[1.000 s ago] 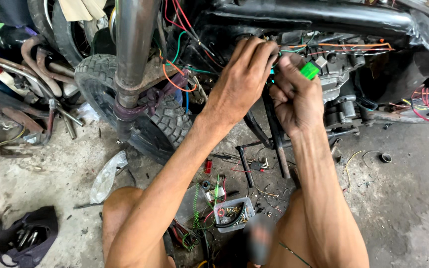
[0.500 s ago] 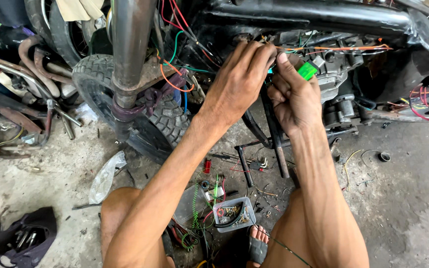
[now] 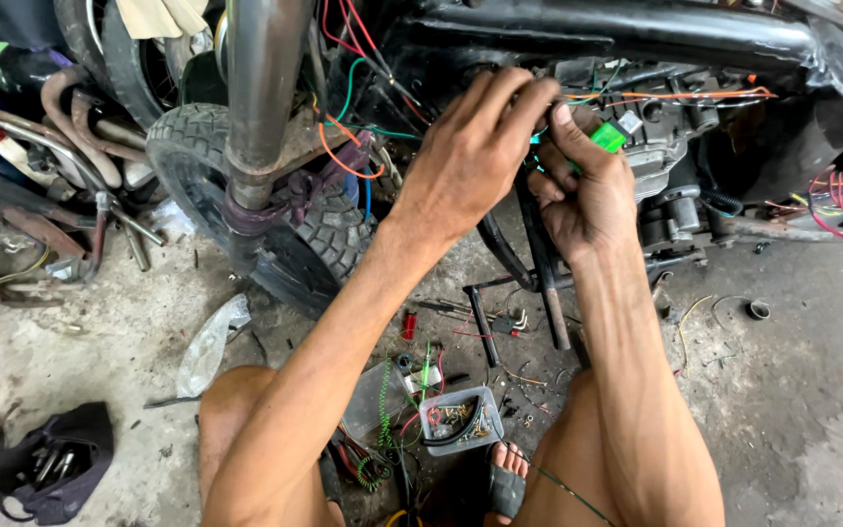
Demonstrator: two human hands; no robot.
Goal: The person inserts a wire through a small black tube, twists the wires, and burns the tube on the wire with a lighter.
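My left hand (image 3: 468,156) reaches into the motorcycle's wiring beside the engine (image 3: 670,146), its fingertips pinching thin wires just left of my right thumb. My right hand (image 3: 587,190) is closed around a small green lighter (image 3: 609,137), thumb raised at its top, close against the left fingertips. Orange, green and red wires (image 3: 695,96) run along the black frame tube (image 3: 617,34) above both hands. What the fingers pinch is too small to make out.
The front tyre (image 3: 319,229) and fork tube (image 3: 258,107) stand left of my arms. On the concrete floor between my knees sit a small clear tub of parts (image 3: 459,420), loose wires and a coiled green cable (image 3: 375,468). A dark tool bag (image 3: 46,464) lies lower left. Exhaust pipes (image 3: 46,117) are piled at the far left.
Both hands stay at the wiring with only slight shifts. My right thumb has risen onto the top of the green lighter. My foot below has come to rest by the tub.
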